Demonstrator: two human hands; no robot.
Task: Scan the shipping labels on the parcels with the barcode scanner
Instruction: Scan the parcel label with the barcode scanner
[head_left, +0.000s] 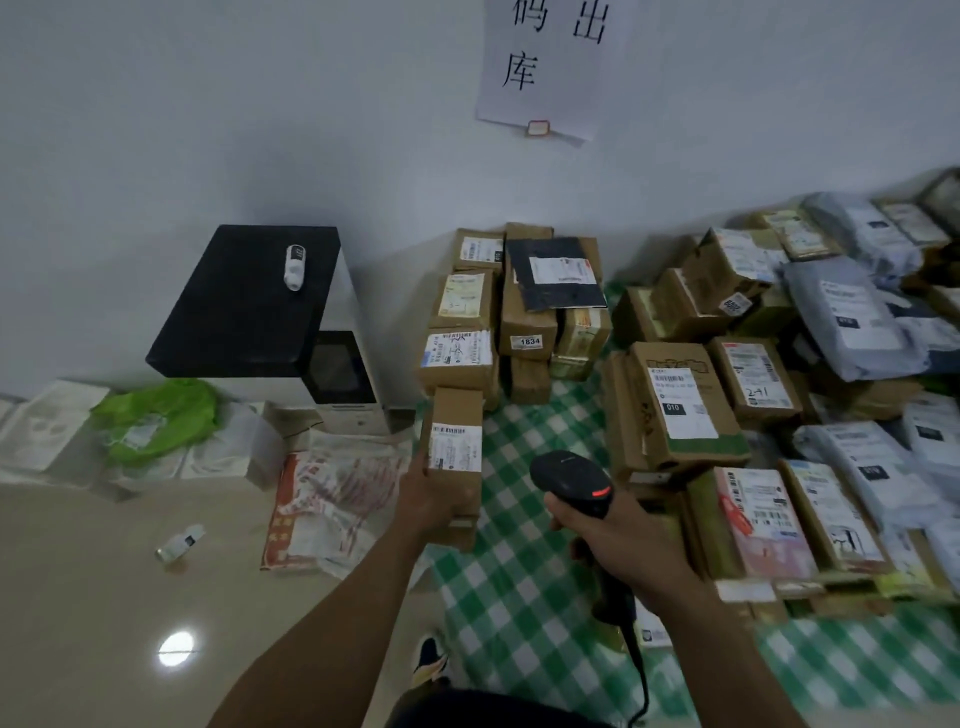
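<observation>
Parcel (457, 415), label (456, 447) facing up, is gripped in the left hand (434, 499) over the checked cloth (519, 582). The right hand (618, 540) is wrapped round the black scanner (571, 480), just right of it. On the cloth behind, a box (524, 322) reads "1834" and a carton (675, 405) reads "010".

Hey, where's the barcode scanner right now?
Head view, lower middle: the barcode scanner is gripped in the right hand, above the green checked cloth, just right of the small parcel the left hand holds.
</observation>
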